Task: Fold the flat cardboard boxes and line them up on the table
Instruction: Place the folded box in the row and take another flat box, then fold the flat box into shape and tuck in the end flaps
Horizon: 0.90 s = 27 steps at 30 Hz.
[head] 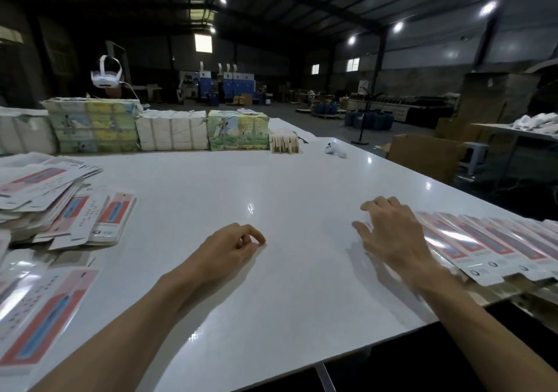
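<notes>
Hands, two: left hand (232, 246) loosely curled, empty; right hand (389, 233) spread flat on one row of boxes (483, 243).

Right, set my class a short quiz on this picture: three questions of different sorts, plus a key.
1. True or false: the left hand holds a flat box.
2. Where on the table does the row of boxes lie? A) the person's left B) the person's right C) the far edge
3. One word: are the right hand's fingers spread or curled?

Key: 1 false, it holds nothing. 2 B. 3 spread.
</notes>
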### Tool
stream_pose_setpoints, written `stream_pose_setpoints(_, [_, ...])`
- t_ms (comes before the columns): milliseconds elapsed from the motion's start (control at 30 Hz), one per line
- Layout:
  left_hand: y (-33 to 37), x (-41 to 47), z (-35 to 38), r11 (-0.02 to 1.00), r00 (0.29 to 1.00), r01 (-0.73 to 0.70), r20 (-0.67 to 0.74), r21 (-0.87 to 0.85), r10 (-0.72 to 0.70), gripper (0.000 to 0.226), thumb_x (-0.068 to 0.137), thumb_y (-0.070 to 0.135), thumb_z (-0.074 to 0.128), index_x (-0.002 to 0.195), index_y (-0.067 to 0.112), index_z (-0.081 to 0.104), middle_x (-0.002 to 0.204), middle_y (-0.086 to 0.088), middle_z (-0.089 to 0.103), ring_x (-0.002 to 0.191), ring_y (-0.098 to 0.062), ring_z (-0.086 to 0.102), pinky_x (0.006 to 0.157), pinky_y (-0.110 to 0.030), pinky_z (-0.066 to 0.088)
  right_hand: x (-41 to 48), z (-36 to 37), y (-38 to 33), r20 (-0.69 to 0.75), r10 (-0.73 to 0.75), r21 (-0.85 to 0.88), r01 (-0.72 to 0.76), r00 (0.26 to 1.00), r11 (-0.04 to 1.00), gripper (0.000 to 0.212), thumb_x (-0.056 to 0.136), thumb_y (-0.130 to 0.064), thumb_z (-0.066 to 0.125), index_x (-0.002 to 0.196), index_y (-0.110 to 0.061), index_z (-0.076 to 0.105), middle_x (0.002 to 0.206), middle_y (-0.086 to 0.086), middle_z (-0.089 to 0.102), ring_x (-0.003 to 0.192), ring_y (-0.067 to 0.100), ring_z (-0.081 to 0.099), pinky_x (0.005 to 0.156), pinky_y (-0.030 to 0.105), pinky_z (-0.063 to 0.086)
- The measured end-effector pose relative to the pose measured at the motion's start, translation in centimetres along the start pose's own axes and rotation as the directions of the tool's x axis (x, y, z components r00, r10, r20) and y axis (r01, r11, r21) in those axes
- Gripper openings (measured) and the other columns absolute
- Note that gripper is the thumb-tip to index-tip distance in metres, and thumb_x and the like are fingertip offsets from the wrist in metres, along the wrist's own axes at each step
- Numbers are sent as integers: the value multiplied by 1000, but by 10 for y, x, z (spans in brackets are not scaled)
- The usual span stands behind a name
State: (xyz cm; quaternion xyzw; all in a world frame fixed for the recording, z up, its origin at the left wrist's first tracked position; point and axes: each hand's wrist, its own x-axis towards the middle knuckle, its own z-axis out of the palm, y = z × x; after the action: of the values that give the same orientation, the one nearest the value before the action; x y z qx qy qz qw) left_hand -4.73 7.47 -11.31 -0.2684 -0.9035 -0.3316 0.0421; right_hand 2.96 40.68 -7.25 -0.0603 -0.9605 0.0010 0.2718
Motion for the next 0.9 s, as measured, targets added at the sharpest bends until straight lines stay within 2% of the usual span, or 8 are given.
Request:
stream_pose_setpoints(233, [8, -6, -2, 997, 992, 49, -116, -57, -55, 19, 102, 25, 60, 101, 36, 75, 88, 10, 72, 79, -5, 67, 76, -24, 55, 40, 9, -140, -125, -312, 242, 334, 942, 911, 18, 102, -29, 59, 101, -17, 72, 92, 0, 71, 81, 18, 63, 75, 35, 56])
stream_pose_setpoints(333, [13, -9, -9, 984, 964, 148, -209, -101, -166, 20, 97, 21, 56, 88, 31, 71, 81, 7, 75, 74, -12, 71, 75, -39, 60, 46, 26, -185, -108, -324, 365, 340, 940, 867, 18, 101, -25, 55, 88, -19, 66, 82, -4, 68, 69, 16, 60, 56, 25, 41])
stream_pose_setpoints(467, [22, -10, -28, 948, 920, 306, -232, -83, -317, 23, 93, 24, 53, 97, 27, 75, 87, 5, 77, 79, -14, 74, 79, -39, 62, 43, 61, -198, 0, -287, 461, 255, 958, 850, 18, 104, -24, 47, 100, -18, 63, 90, -1, 72, 84, 26, 66, 64, 35, 41])
stream_pose_setpoints(567, [26, -9, -57, 913, 897, 373, -317, 166, -309, 25, 98, 20, 54, 106, 21, 77, 101, -2, 77, 89, -22, 73, 84, -33, 59, 47, 74, -191, 10, -308, 512, 259, 951, 819, 19, 102, -21, 50, 112, -21, 66, 93, -1, 75, 87, 28, 68, 71, 39, 48])
stream_pose_setpoints(633, [25, -18, -83, 822, 859, 459, -404, 337, -314, 21, 100, 20, 55, 108, 14, 74, 104, -10, 74, 94, -30, 71, 78, -35, 54, 47, 80, -188, 31, -341, 522, 276, 940, 807, 18, 100, -21, 51, 109, -24, 67, 88, -6, 74, 86, 25, 67, 70, 37, 47])
stream_pose_setpoints(733, [17, -45, -131, 551, 773, 633, -480, 544, -414, 24, 102, 21, 55, 120, 10, 67, 122, -17, 68, 114, -38, 65, 84, -39, 50, 48, 86, -188, 63, -330, 575, 236, 942, 784, 16, 96, -20, 56, 101, -29, 68, 82, -11, 70, 81, 19, 63, 66, 32, 42])
stream_pose_setpoints(800, [10, -67, -166, 392, 693, 718, -538, 575, -480, 29, 103, 27, 58, 128, 13, 66, 129, -13, 67, 121, -35, 63, 87, -39, 50, 51, 88, -189, 75, -323, 612, 212, 943, 762, 15, 95, -19, 59, 97, -30, 70, 78, -17, 67, 76, 14, 61, 63, 26, 40])
stream_pose_setpoints(900, [-1, -100, -207, 199, 533, 829, -630, 523, -565, 46, 98, 49, 68, 129, 14, 66, 125, -10, 66, 114, -30, 62, 77, -37, 43, 54, 88, -189, 84, -326, 661, 193, 942, 725, 17, 94, -20, 61, 91, -33, 70, 75, -21, 65, 74, 2, 60, 62, 22, 39])
